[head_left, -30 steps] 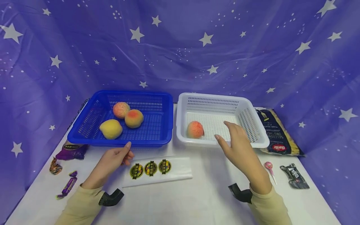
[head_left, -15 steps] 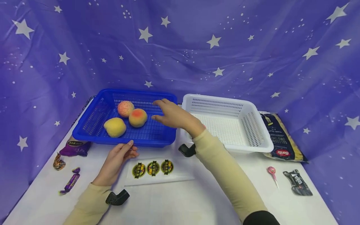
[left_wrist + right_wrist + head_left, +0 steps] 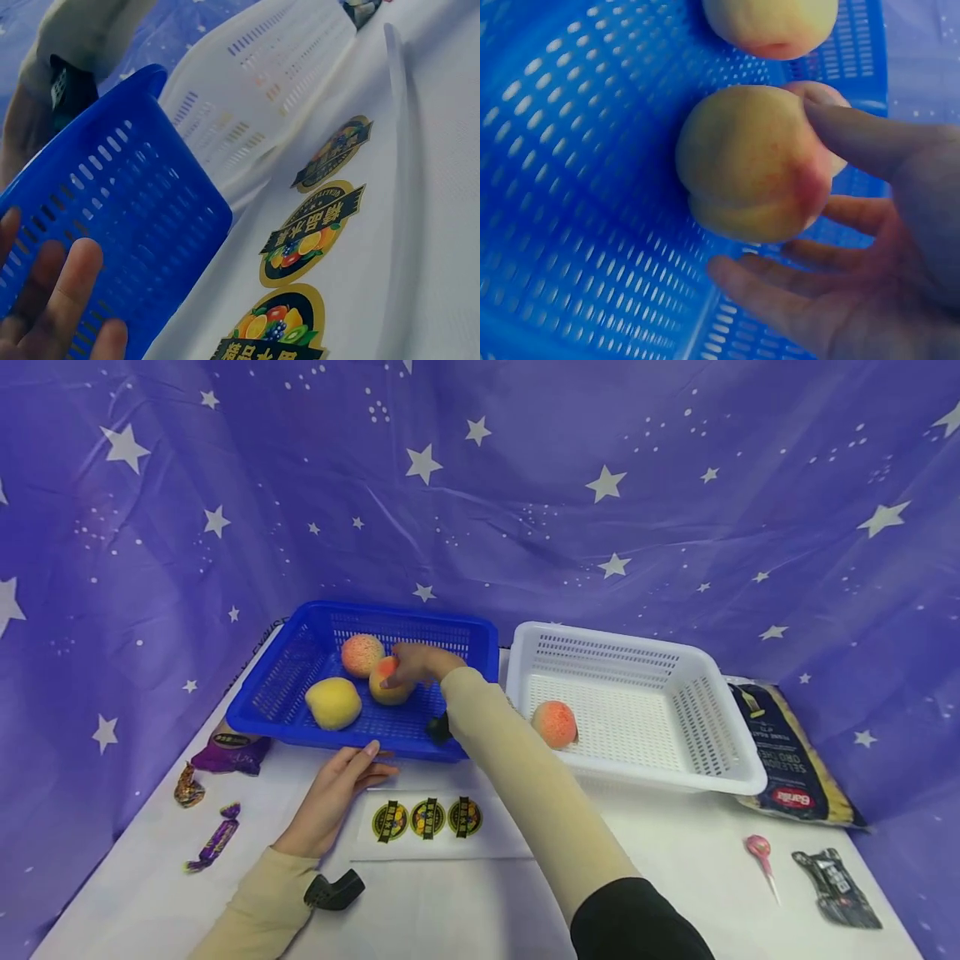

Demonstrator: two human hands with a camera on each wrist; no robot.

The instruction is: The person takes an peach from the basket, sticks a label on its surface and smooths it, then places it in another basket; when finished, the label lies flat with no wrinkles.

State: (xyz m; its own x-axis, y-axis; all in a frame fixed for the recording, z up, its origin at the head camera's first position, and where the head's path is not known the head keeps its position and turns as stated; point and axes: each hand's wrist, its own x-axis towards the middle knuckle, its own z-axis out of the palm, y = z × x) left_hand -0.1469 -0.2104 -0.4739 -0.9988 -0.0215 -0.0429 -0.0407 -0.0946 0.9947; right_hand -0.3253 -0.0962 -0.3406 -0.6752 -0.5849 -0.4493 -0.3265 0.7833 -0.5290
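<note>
potentially, uneven closure of the right grip (image 3: pixel 423 662), fingers apart around the near peach (image 3: pixel 754 165), could jostle the speckled peach (image 3: pixel 362 656) beyond.

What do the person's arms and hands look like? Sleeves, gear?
The left hand and right hand are bare. The left sleeve and right sleeve are beige, the right turning black further up. Each carries a black fitting near the cuff.
</note>
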